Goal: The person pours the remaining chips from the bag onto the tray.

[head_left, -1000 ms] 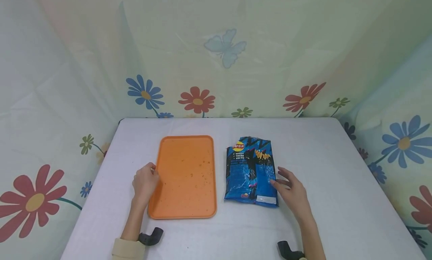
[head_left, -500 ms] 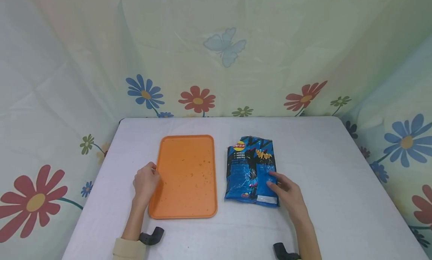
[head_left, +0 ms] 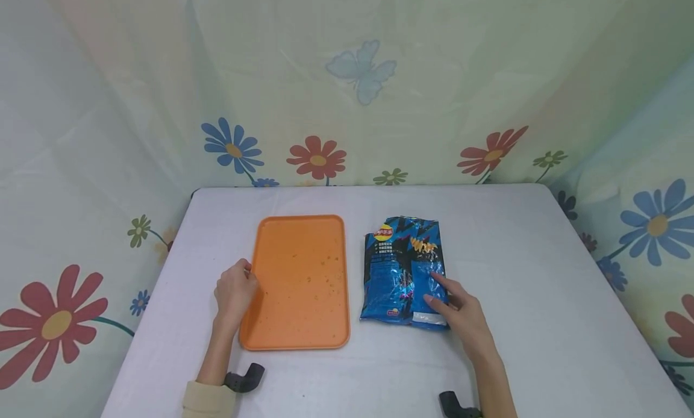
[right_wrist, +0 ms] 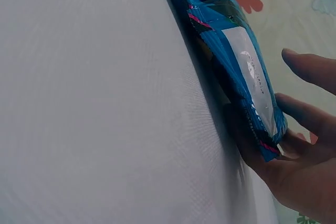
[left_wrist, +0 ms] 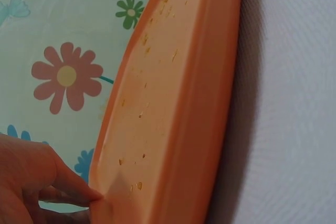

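An orange tray (head_left: 299, 285) dotted with brown crumbs lies left of centre in the head view. My left hand (head_left: 235, 288) pinches its left rim; the left wrist view shows the fingertips at the tray's edge (left_wrist: 96, 195). To the tray's right lies a crinkled blue-and-black chip bag (head_left: 402, 267). Over its lower right edge is my right hand (head_left: 461, 312). In the right wrist view, one finger reaches low beneath the bag (right_wrist: 254, 82), while the uppermost digit stands apart from it. The right fingers are loosely spread.
A white-covered table (head_left: 547, 273) carries everything. A flowered curtain (head_left: 282, 74) rises behind and at both sides. A black camera mount (head_left: 246, 379) sits at the left wrist, and another black mount (head_left: 458, 406) at the right.
My right hand has moved left from beside the bag to over its right edge. The left hand keeps its hold on the tray. The head view has tilted slightly.
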Available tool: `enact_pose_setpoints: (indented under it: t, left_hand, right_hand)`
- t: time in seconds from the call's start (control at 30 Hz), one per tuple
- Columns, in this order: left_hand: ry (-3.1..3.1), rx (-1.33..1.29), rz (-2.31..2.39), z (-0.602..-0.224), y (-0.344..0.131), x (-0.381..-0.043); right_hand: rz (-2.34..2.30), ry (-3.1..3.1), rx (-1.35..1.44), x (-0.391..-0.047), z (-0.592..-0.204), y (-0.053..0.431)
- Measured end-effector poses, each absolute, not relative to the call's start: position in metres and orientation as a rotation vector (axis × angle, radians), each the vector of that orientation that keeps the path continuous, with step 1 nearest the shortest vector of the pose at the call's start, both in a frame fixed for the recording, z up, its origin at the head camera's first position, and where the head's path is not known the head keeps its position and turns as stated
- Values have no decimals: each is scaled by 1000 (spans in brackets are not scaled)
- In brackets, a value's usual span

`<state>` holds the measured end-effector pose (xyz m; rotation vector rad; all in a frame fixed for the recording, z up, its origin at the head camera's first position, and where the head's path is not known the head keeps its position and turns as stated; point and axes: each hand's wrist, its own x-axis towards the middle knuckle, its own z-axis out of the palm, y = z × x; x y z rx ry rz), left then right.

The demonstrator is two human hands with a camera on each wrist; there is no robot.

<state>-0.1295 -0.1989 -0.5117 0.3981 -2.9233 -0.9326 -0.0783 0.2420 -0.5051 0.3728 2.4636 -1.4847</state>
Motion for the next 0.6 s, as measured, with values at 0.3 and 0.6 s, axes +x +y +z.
enact_pose_setpoints:
  t: [0.3,0.6]
  left_hand:
    - [-2933,406,-936,-511,-199,-129]
    - [-2943,406,-941,-512,-199,-130]
  right_hand:
    - [-1512,2452,325,-78,-506,238]
    - [-1496,2539,298,-80,-513,232]
